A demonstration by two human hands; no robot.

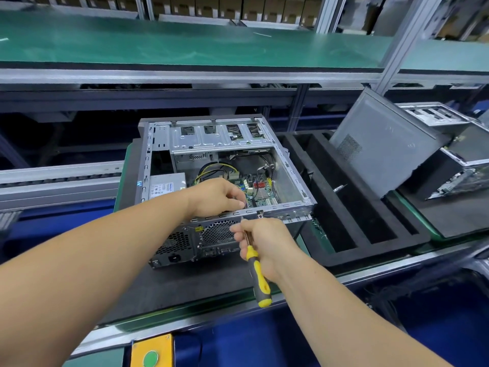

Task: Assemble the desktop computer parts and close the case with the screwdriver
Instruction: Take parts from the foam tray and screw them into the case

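An open computer case [225,165] lies on its side on a dark mat [185,282] atop the bench [164,324], its circuit board [258,189], coloured wires [211,170] and power supply [164,186] exposed. Right of the case stand a black foam tray [352,213] with long slots and a grey side panel [381,144] leaning on more cases [449,154]. The left hand [217,197] reaches inside the case, fingers curled; what they hold cannot be told. The right hand [264,242] grips a yellow-handled screwdriver [258,271] at the case's rear edge. A green shelf [185,43] runs behind.
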